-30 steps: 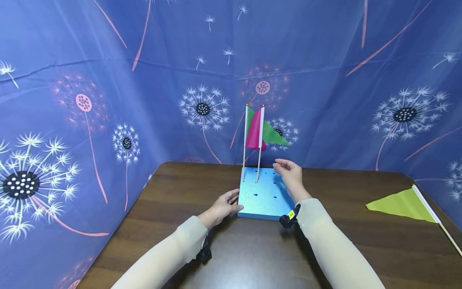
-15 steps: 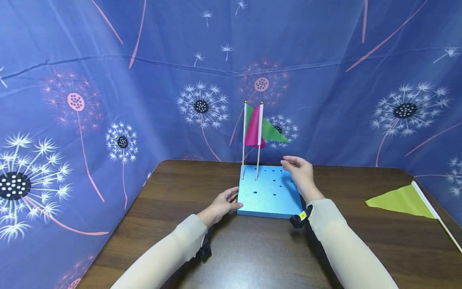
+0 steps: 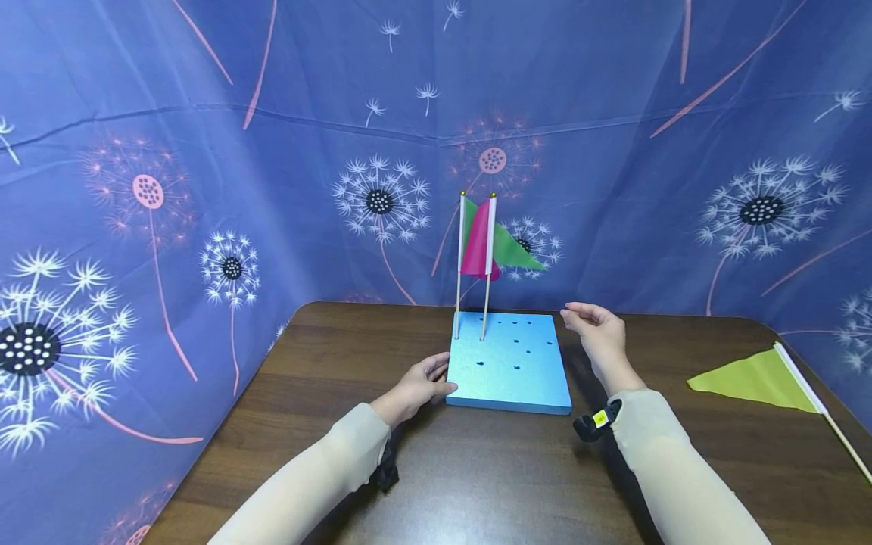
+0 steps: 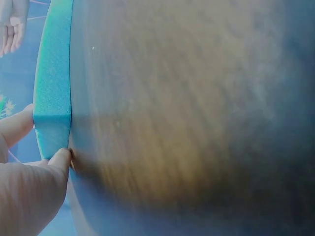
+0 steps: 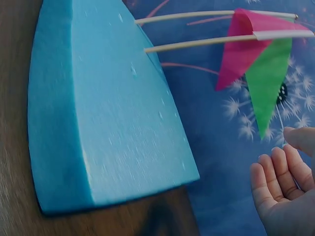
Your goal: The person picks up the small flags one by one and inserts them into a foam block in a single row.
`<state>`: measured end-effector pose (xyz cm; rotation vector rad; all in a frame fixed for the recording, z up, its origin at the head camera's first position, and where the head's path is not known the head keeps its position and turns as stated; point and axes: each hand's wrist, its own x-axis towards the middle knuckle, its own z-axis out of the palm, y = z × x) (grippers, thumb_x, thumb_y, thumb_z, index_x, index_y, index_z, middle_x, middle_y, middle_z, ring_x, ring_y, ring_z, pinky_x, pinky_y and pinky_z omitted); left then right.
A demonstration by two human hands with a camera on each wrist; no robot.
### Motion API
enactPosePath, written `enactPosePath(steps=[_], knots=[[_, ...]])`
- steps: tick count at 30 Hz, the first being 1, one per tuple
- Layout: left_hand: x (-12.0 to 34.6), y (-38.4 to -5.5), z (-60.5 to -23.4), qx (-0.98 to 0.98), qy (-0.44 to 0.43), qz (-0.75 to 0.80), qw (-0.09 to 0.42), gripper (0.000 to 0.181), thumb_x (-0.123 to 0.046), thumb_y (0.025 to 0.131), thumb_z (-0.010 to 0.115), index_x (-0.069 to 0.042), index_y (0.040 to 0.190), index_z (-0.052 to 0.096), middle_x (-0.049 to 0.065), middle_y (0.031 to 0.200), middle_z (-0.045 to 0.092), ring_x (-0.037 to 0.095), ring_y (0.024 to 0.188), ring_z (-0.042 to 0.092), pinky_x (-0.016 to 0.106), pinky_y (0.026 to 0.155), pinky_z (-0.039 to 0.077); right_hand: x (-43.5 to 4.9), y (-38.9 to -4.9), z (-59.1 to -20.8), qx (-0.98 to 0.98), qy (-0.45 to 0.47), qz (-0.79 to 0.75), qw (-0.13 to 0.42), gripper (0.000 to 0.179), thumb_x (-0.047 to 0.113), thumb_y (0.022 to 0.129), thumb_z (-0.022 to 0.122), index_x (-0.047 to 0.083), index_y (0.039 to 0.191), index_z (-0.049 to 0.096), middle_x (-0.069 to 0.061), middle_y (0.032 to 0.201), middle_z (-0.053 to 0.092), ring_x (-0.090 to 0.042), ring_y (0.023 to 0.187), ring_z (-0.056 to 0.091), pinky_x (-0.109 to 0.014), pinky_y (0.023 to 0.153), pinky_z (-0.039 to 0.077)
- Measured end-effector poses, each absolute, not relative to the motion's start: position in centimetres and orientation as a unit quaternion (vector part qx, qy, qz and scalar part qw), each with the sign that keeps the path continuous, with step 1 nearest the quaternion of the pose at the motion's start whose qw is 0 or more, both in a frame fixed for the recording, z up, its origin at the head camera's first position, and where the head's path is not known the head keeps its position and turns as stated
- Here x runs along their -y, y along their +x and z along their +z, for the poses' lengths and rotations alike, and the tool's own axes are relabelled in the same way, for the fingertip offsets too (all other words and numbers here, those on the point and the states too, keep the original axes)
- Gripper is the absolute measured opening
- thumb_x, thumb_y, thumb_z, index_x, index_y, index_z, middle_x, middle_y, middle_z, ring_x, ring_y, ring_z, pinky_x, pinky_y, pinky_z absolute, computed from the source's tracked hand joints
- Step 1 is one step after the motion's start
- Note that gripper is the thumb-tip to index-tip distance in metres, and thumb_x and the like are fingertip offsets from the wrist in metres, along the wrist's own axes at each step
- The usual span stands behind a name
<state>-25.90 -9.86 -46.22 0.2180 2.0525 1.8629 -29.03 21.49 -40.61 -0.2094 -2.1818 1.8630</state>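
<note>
Holding the blue board (image 3: 504, 389) by its left side with our left hand (image 3: 417, 386), we have our right hand (image 3: 599, 338) empty, fingers (image 5: 281, 169) loosely bent. The yellow-green flag (image 3: 756, 381) lies on the worktop (image 3: 477, 469) to its right, nearer that hand, stick (image 3: 848, 447) slanting toward us.

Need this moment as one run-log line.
left hand: touching blue board, left side | right hand: empty, right of board, apart | pink flag, green flag: standing in board | yellow-green flag: lying on table
</note>
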Motion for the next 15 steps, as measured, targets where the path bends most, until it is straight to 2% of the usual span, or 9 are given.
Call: enactPosePath(steps=[6, 13, 15], knots=[[9.9, -25.9, -46.3, -0.723, 0.075, 0.662, 0.185, 0.069, 0.001, 0.09, 0.064, 0.002, 0.149, 0.029, 0.021, 0.155, 0.031, 0.032, 0.145, 0.028, 0.042, 0.119, 0.029, -22.8, -28.6, -40.2, 0.748, -0.077, 0.644, 0.138, 0.022, 0.023, 0.09, 0.07, 0.01, 0.108, 0.067, 0.014, 0.086, 0.066, 0.004, 0.075, 0.064, -0.007, 0.072, 0.054], [9.8, -25.7, -46.3, -0.718, 0.074, 0.669, 0.176, 0.068, 0.004, 0.089, 0.063, 0.004, 0.148, 0.03, 0.022, 0.155, 0.031, 0.033, 0.145, 0.028, 0.041, 0.119, 0.029, -24.5, -27.8, -40.5, 0.767, -0.081, 0.624, 0.126, 0.04, 0.025, 0.091, 0.068, -0.002, 0.121, 0.062, 0.02, 0.084, 0.062, 0.008, 0.072, 0.063, -0.005, 0.072, 0.052], [9.7, -25.6, -46.3, -0.717, 0.075, 0.671, 0.177, 0.068, 0.004, 0.089, 0.063, 0.004, 0.148, 0.03, 0.023, 0.154, 0.031, 0.033, 0.145, 0.028, 0.041, 0.119, 0.029, -25.1, -27.5, -40.5, 0.765, -0.077, 0.625, 0.132, 0.036, 0.022, 0.092, 0.068, -0.002, 0.118, 0.063, 0.021, 0.082, 0.063, 0.008, 0.071, 0.064, -0.005, 0.071, 0.053]])
